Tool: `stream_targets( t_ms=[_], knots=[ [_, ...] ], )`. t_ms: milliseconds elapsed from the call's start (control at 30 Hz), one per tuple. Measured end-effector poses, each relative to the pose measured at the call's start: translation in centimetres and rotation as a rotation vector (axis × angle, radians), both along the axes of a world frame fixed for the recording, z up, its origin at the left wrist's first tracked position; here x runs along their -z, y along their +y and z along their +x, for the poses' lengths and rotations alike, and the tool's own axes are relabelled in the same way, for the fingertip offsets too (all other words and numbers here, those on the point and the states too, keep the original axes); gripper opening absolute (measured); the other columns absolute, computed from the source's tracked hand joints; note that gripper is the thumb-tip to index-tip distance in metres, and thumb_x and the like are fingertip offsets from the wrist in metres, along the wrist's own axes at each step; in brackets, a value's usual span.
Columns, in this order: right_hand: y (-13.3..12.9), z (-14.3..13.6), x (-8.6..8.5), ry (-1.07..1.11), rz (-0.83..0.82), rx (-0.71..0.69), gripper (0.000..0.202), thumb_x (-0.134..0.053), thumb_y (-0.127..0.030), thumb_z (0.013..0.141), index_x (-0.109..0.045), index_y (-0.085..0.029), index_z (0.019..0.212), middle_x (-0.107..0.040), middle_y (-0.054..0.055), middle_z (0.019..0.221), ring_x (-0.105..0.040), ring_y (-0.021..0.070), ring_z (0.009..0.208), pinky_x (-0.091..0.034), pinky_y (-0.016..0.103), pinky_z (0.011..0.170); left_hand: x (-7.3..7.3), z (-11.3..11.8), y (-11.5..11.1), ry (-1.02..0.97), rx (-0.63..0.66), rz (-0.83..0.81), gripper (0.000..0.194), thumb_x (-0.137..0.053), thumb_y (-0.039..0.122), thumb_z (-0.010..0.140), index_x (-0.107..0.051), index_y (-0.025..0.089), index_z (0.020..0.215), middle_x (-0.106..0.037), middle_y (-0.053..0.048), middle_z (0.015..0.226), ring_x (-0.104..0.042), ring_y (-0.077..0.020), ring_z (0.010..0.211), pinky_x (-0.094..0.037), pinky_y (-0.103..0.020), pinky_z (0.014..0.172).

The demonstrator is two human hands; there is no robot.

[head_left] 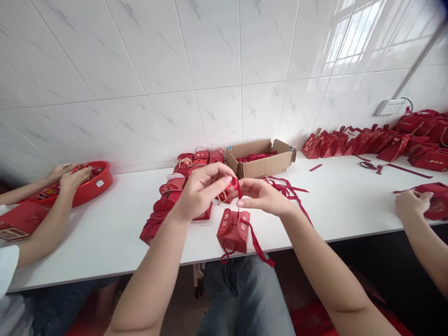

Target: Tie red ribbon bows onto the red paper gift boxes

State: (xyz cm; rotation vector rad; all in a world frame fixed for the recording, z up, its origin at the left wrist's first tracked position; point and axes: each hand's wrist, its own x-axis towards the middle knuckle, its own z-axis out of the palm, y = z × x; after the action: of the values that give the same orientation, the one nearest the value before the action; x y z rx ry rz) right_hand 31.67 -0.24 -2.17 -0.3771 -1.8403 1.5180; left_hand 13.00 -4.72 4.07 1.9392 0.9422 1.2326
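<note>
My left hand (206, 189) pinches a red ribbon (236, 185), bent into a small loop, above the table's front edge. Close on its right, my right hand (261, 195) has its fingers closed around the same ribbon from the other side. Below both hands stands a small red gift box (234, 233) with curved top flaps and pale lettering. A ribbon tail hangs down its right side past the table edge, and a thin cord loops at its front. The fingertips partly hide how the ribbon is folded.
Finished-looking red boxes (166, 200) stand in rows left of my hands. Behind is a cardboard box (261, 165) of red ribbon, with loose ribbons (289, 186) beside it. Co-workers' hands work at a red basin (93, 186) on the left and a red box (436, 200) on the right.
</note>
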Motion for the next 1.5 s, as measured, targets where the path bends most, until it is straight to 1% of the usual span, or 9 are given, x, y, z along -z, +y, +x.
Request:
stream_targets(
  t_ms=[100, 300, 433, 633, 733, 967, 1100, 1333, 1500],
  knots=[
    [-0.7, 0.4, -0.7, 0.059, -0.111, 0.011, 0.019, -0.074, -0.032, 0.072, -0.065, -0.016, 0.08, -0.07, 0.003, 0.078, -0.067, 0.017, 0.079, -0.052, 0.032, 0.077, 3.5, -0.3, -1.6, -0.06, -0.124, 0.013, 0.014, -0.055, 0.03, 0.085, -0.063, 0.019, 0.084, -0.053, 0.002, 0.063, -0.048, -0.0101, 0.058, -0.039, -0.022, 0.055],
    [-2.1, 4.2, -1.4, 0.156, 0.055, 0.464, 0.012, -0.074, -0.03, 0.072, -0.072, -0.019, 0.074, -0.072, 0.003, 0.071, -0.068, 0.0197, 0.071, -0.055, 0.033, 0.068, 13.1, -1.5, -2.9, 0.269, -0.382, -0.058, 0.022, -0.061, 0.032, 0.079, -0.063, 0.023, 0.099, -0.06, -0.007, 0.107, -0.055, -0.0224, 0.102, -0.043, -0.036, 0.091],
    [-2.8, 5.6, -2.1, 0.323, 0.116, 0.697, 0.02, -0.071, -0.041, 0.074, -0.072, -0.02, 0.076, -0.069, 0.003, 0.068, -0.068, 0.0212, 0.07, -0.055, 0.037, 0.068, 16.1, -1.1, -3.2, 0.393, -0.424, -0.049, 0.031, -0.062, 0.03, 0.078, -0.059, 0.025, 0.108, -0.055, -0.007, 0.117, -0.049, -0.0244, 0.115, -0.039, -0.042, 0.1],
    [-2.0, 4.4, -1.6, 0.105, 0.006, 0.473, 0.058, -0.035, -0.068, 0.085, -0.055, -0.02, 0.059, -0.042, -0.002, 0.044, -0.05, 0.0119, 0.045, -0.046, 0.028, 0.053, 17.0, -0.8, -2.8, 0.137, -0.587, -0.184, 0.023, -0.055, 0.033, 0.082, -0.057, 0.02, 0.101, -0.064, -0.008, 0.101, -0.061, -0.0208, 0.094, -0.051, -0.034, 0.079],
    [-0.4, 1.1, 0.5, -0.263, 0.033, 0.245, 0.054, -0.039, -0.064, 0.085, -0.048, -0.018, 0.058, -0.044, -0.002, 0.054, -0.045, 0.0101, 0.051, -0.039, 0.025, 0.053, 17.2, -1.0, -2.7, -0.047, -0.656, -0.289, 0.03, -0.058, 0.038, 0.079, -0.055, 0.019, 0.102, -0.064, -0.008, 0.094, -0.063, -0.0201, 0.089, -0.052, -0.031, 0.073],
    [1.3, -4.8, 5.6, -0.666, 0.285, 0.128, 0.043, -0.04, -0.044, 0.089, -0.037, -0.018, 0.054, -0.041, -0.002, 0.058, -0.039, 0.0094, 0.055, -0.031, 0.023, 0.053, 17.6, -1.1, -2.8, -0.224, -0.723, -0.313, 0.031, -0.061, 0.037, 0.074, -0.058, 0.018, 0.098, -0.057, -0.001, 0.073, -0.058, -0.0146, 0.069, -0.048, -0.026, 0.065],
    [1.4, -5.0, 6.1, -0.674, 0.232, 0.006, 0.04, -0.043, -0.038, 0.085, -0.031, -0.019, 0.052, -0.03, -0.005, 0.049, -0.028, 0.0072, 0.047, -0.024, 0.023, 0.046, 17.5, -1.1, -2.9, -0.219, -0.718, -0.305, 0.029, -0.061, 0.034, 0.074, -0.059, 0.018, 0.099, -0.055, 0.001, 0.069, -0.057, -0.0141, 0.066, -0.048, -0.025, 0.064],
    [2.0, -5.4, 6.1, -0.645, 0.019, -0.101, 0.034, -0.046, -0.035, 0.082, -0.039, -0.018, 0.053, -0.032, -0.006, 0.049, -0.028, 0.007, 0.046, -0.025, 0.023, 0.046, 17.7, -1.3, -3.1, -0.147, -0.693, -0.282, 0.031, -0.057, 0.033, 0.078, -0.059, 0.019, 0.106, -0.057, 0.0, 0.072, -0.057, -0.0139, 0.064, -0.047, -0.024, 0.06],
    [2.3, -5.3, 6.3, -0.636, 0.045, -0.145, 0.033, -0.044, -0.034, 0.083, -0.042, -0.017, 0.054, -0.035, -0.005, 0.051, -0.029, 0.0076, 0.047, -0.026, 0.023, 0.047, 17.5, -1.2, -3.4, -0.082, -0.662, -0.269, 0.034, -0.054, 0.036, 0.081, -0.057, 0.02, 0.111, -0.057, -0.002, 0.075, -0.057, -0.0154, 0.071, -0.048, -0.023, 0.059]
  ],
)
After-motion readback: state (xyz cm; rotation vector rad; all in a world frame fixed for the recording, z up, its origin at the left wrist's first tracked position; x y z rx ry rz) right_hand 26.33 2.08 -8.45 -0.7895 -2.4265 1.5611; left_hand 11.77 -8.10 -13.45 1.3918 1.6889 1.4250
